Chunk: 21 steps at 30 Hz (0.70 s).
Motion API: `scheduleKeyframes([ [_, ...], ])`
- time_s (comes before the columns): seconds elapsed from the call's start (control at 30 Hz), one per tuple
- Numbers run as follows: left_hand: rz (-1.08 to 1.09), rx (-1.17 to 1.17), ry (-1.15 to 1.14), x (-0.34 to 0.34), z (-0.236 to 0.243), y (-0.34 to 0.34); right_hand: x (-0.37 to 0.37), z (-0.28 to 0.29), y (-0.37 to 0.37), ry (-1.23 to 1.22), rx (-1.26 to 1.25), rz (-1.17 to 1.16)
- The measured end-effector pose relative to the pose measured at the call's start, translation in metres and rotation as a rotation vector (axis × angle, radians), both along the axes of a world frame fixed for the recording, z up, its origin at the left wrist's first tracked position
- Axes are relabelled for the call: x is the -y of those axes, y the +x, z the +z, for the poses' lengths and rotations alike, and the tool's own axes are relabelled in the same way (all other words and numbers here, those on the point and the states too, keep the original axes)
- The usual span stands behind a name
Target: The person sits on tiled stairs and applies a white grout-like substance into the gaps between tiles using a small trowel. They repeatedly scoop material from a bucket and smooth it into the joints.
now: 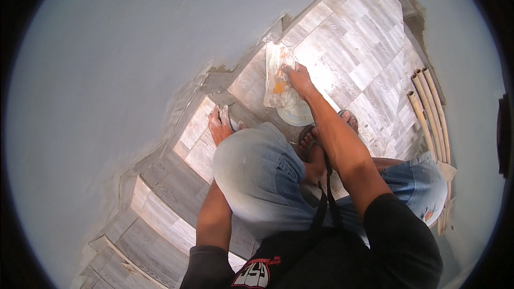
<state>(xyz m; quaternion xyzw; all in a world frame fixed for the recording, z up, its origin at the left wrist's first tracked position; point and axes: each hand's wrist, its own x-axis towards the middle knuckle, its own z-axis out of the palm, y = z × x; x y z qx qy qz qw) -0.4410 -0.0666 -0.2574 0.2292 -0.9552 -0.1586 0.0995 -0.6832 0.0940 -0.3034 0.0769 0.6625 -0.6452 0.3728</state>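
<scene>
My right hand [301, 80] grips the edge of a whitish plastic bag [277, 72] with orange patches, smeared with pale powder or paste. The bag hangs over a round, pale bowl-like container [295, 113] and partly covers it. My left hand [218, 124] is beside my raised knee, against the edge of a tiled step [198, 128]. White paste coats its fingers. They curl around a small pale and dark thing, mostly hidden by the knee, that I cannot make out.
Grey wood-look tiles cover the landing [353, 32] and the stairs [155, 208] descending at lower left. A grey wall [96, 75] borders the left, with rough mortar along its foot. Several pale pipes [428, 107] lean along the right wall. My sandalled feet [310, 139] stand near the container.
</scene>
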Motion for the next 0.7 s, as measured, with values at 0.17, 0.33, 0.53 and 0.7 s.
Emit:
scheduleKeyframes([
  [0.17, 0.014, 0.042, 0.006, 0.003, 0.002, 0.003, 0.028, -0.017, -0.010, -0.005, -0.035, 0.001],
  [0.33, 0.193, 0.117, 0.262, -0.005, 0.022, -0.014, 0.032, -0.040, -0.011, 0.121, -0.097, 0.009],
  [0.53, 0.011, 0.027, 0.011, 0.003, 0.006, -0.002, 0.042, -0.035, -0.010, 0.099, -0.086, -0.001],
  [0.7, 0.031, 0.102, 0.014, 0.002, 0.004, 0.000, 0.045, -0.034, -0.003, 0.121, -0.086, -0.007],
])
